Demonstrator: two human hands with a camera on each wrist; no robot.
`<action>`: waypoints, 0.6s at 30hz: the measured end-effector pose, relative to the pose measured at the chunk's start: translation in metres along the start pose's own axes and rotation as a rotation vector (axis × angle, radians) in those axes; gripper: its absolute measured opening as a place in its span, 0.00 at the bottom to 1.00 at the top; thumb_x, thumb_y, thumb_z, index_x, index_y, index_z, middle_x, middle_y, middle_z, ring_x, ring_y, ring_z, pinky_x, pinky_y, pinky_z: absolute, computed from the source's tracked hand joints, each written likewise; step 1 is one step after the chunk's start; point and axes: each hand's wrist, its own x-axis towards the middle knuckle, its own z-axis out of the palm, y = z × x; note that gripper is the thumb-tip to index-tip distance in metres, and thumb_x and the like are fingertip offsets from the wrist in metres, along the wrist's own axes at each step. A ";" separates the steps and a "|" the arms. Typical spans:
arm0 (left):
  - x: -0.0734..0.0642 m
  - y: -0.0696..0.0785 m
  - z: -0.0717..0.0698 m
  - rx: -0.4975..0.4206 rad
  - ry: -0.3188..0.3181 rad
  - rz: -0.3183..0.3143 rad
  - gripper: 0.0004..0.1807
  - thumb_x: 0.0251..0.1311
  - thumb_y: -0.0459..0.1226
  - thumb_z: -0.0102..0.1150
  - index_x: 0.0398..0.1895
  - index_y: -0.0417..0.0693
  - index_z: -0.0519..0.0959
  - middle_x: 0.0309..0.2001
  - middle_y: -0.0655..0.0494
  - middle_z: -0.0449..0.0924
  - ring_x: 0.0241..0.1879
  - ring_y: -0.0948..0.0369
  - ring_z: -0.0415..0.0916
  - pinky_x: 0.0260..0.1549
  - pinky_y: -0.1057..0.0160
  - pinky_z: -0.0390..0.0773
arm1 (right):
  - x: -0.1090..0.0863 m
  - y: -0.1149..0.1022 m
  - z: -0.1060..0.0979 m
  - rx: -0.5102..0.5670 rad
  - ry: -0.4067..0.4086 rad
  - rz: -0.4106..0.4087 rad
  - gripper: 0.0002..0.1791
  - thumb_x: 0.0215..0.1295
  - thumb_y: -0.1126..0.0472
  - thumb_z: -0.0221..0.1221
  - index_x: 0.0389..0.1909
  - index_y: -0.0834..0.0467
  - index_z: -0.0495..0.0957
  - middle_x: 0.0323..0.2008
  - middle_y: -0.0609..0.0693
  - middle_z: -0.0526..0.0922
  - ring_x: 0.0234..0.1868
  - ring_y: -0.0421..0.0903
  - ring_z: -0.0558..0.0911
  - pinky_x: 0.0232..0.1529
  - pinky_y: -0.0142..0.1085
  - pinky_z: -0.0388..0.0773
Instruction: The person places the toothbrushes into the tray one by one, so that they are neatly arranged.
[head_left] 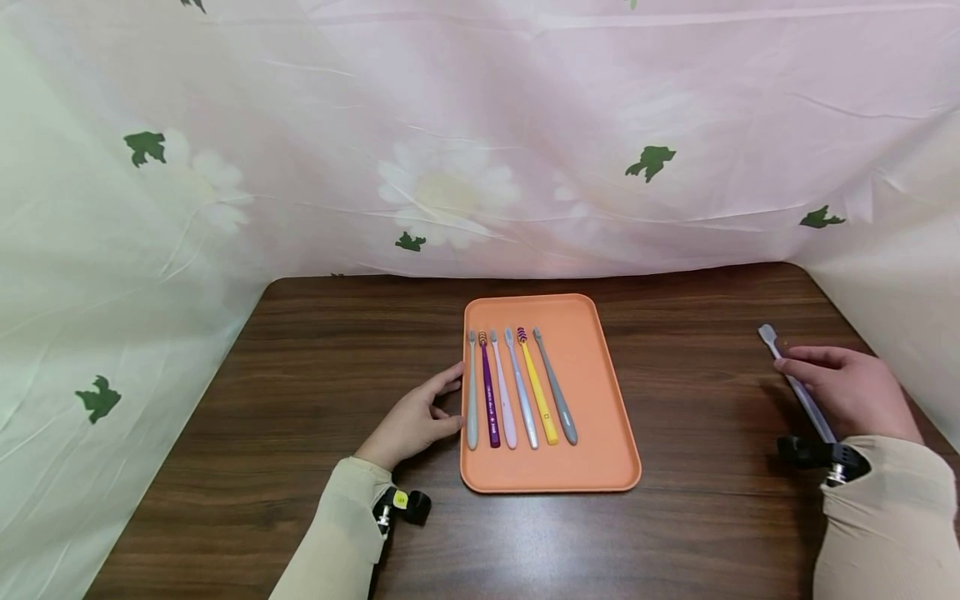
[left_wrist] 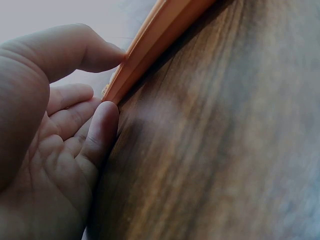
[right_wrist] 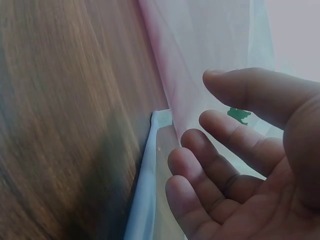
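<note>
My left hand [head_left: 408, 427] rests at the left side of an orange tray [head_left: 600, 450], its thumb and fingertips touching the rim. Closer up in the left wrist view, the thumb [left_wrist: 82, 50] meets the tray edge [left_wrist: 145, 47] with the other fingers loosely spread beside it. Far to the right, a pale blue-lavender toothbrush [head_left: 812, 410] lies on the table, bristle end pointing away. My right hand [head_left: 862, 392] is over it. In the right wrist view the relaxed, slightly bent fingers [right_wrist: 185, 162] stand apart from the toothbrush [right_wrist: 142, 200], holding nothing.
Several toothbrushes lie side by side on the tray, among them a purple one [head_left: 489, 396], a yellow one [head_left: 539, 392] and a dark grey one [head_left: 557, 387]. Floral cloth [head_left: 450, 125] hangs behind the dark wooden table [head_left: 337, 333] and along both sides.
</note>
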 end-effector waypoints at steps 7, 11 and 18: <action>0.000 -0.001 0.000 0.016 0.003 -0.007 0.41 0.54 0.39 0.65 0.70 0.61 0.58 0.61 0.56 0.69 0.35 0.64 0.76 0.36 0.64 0.77 | 0.002 0.004 0.002 -0.003 -0.006 0.021 0.40 0.56 0.33 0.55 0.55 0.64 0.73 0.36 0.53 0.81 0.31 0.46 0.72 0.24 0.36 0.68; 0.001 -0.001 0.000 0.021 0.003 -0.005 0.41 0.54 0.39 0.65 0.70 0.61 0.57 0.61 0.57 0.69 0.36 0.64 0.76 0.36 0.64 0.77 | 0.002 0.005 0.002 -0.007 -0.016 0.037 0.40 0.59 0.34 0.53 0.57 0.66 0.71 0.46 0.65 0.77 0.35 0.50 0.71 0.24 0.36 0.68; 0.000 -0.001 0.000 0.023 0.005 0.000 0.41 0.54 0.39 0.65 0.70 0.60 0.58 0.61 0.57 0.69 0.37 0.64 0.76 0.36 0.64 0.77 | 0.003 0.009 0.001 0.031 -0.024 0.061 0.40 0.58 0.36 0.56 0.59 0.66 0.69 0.39 0.59 0.80 0.30 0.45 0.73 0.23 0.37 0.69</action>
